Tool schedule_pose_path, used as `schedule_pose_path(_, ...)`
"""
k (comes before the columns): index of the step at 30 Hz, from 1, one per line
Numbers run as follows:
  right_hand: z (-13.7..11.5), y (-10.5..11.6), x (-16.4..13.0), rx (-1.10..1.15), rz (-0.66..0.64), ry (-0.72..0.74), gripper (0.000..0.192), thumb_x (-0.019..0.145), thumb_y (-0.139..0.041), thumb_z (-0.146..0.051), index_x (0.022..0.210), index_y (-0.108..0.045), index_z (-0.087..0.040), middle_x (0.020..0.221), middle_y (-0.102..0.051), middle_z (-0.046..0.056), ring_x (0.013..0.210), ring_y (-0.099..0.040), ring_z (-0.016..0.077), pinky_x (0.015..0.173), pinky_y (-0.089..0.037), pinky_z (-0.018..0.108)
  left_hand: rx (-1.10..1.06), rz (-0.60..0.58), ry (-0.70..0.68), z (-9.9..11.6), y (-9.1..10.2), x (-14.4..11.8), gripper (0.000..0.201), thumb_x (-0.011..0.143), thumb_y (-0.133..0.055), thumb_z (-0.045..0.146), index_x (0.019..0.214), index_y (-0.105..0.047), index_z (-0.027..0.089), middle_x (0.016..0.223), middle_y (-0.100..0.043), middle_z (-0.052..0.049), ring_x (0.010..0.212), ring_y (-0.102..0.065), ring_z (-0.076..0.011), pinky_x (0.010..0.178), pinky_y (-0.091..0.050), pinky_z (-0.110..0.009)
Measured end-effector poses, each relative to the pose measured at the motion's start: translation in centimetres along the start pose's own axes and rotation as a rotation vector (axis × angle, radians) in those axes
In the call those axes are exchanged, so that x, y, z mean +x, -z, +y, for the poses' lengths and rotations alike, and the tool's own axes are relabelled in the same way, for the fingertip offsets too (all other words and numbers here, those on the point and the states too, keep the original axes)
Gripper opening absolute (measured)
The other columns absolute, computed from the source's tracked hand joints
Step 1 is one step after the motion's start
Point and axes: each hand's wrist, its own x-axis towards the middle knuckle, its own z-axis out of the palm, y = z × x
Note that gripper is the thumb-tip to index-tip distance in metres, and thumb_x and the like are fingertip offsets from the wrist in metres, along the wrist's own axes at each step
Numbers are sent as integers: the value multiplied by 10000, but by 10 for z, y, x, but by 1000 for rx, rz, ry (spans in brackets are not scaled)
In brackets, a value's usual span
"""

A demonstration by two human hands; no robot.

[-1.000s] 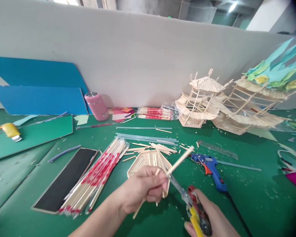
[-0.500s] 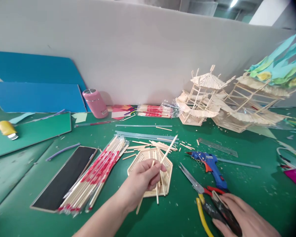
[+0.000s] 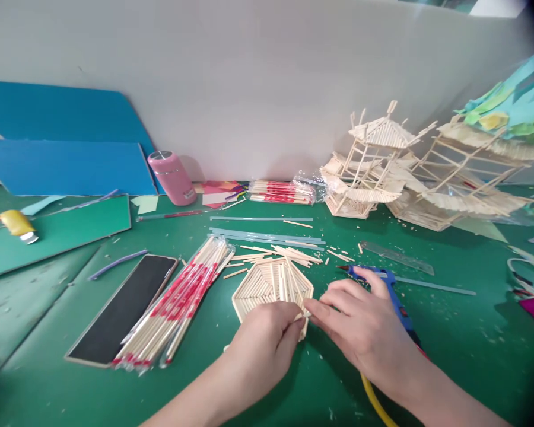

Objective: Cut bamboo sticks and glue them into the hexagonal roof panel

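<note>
My left hand (image 3: 267, 341) is closed in a pinch on a thin wooden stick, of which only a short bit shows at the fingertips. My right hand (image 3: 365, 329) meets it there, thumb and finger pinched on the stick's other end, the remaining fingers loosely bent. Right under and behind the hands lies an octagonal panel of wooden sticks (image 3: 253, 290), with several loose sticks on top. A blue glue gun (image 3: 398, 308) is partly covered by my right hand. Below that hand, a yellow tool handle (image 3: 374, 400) shows; the rest of the tool is hidden.
Left of the panel lie bagged sticks (image 3: 178, 305) and a black phone-like slab (image 3: 124, 308). Behind are cut sticks (image 3: 293, 255), pale blue glue sticks (image 3: 267, 237), a pink flask (image 3: 172, 178) and a wooden pagoda model (image 3: 374, 172). A clear ruler (image 3: 398, 258) lies right.
My right hand has left the pliers and scissors at the lower right and come to the stick at my left fingertips. My left hand has lowered and turned the stick.
</note>
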Motion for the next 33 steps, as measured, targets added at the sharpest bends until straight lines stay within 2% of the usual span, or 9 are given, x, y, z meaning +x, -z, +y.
schedule_pose_path(3,6,-11,-1,27,-51,33,200,867,-437,-178,909,-619,-249,663,-592,-30,633,-489,122,770,-272,336,101,42,-33,-2,-1,0,244,836,-335,177,597,-382,185,554,-430,22,519,-345,-107,522,-256,-232)
schedule_pose_path(6,8,-18,-3,40,-28,17,214,878,-416,-203,887,-628,-228,655,-578,-15,609,-448,129,625,-243,284,127,64,-42,-6,-3,1,240,828,-330,155,598,-390,187,557,-456,8,508,-374,-113,512,-260,-234)
schedule_pose_path(15,6,-25,-2,145,48,-60,258,906,-355,-221,892,-611,-196,664,-573,9,628,-446,143,603,-230,287,175,116,-26,-9,-9,8,255,844,-317,182,595,-373,190,567,-481,-7,522,-411,-122,510,-282,-229)
schedule_pose_path(20,10,-17,-2,107,-160,24,195,878,-419,-181,775,-581,-213,624,-543,-14,614,-429,141,597,-216,295,357,-67,-63,-6,-3,5,223,805,-333,125,623,-452,177,615,-570,-43,546,-485,-144,505,-289,-239)
schedule_pose_path(25,8,-1,-2,96,-399,143,236,849,-484,-195,622,-544,-213,595,-549,-34,600,-449,127,596,-225,293,517,-283,-188,-2,-2,0,177,760,-378,111,659,-513,167,670,-617,-73,578,-516,-179,517,-278,-270)
schedule_pose_path(27,8,8,-3,180,-464,126,269,861,-474,-256,610,-564,-225,586,-554,-48,608,-480,113,613,-260,276,446,-217,-155,-4,-1,0,179,773,-371,122,654,-498,166,649,-585,-59,565,-482,-161,525,-275,-271)
schedule_pose_path(29,9,14,-4,337,-518,93,264,865,-463,-288,646,-604,-245,591,-569,-59,622,-516,99,638,-307,246,272,-51,-63,-6,2,2,221,811,-356,161,614,-457,168,599,-506,-24,551,-423,-134,527,-270,-262)
schedule_pose_path(31,13,16,-3,503,-504,-12,260,876,-429,-294,725,-637,-253,629,-598,-53,629,-543,98,632,-348,225,-17,97,41,-8,6,5,263,844,-355,237,602,-436,169,553,-397,19,524,-350,-107,510,-255,-243)
schedule_pose_path(33,21,10,-2,609,-411,-202,284,890,-376,-310,813,-639,-239,662,-612,-30,623,-555,110,586,-377,219,-390,168,138,-11,11,9,240,841,-388,313,677,-477,163,534,-314,50,489,-278,-87,466,-213,-221)
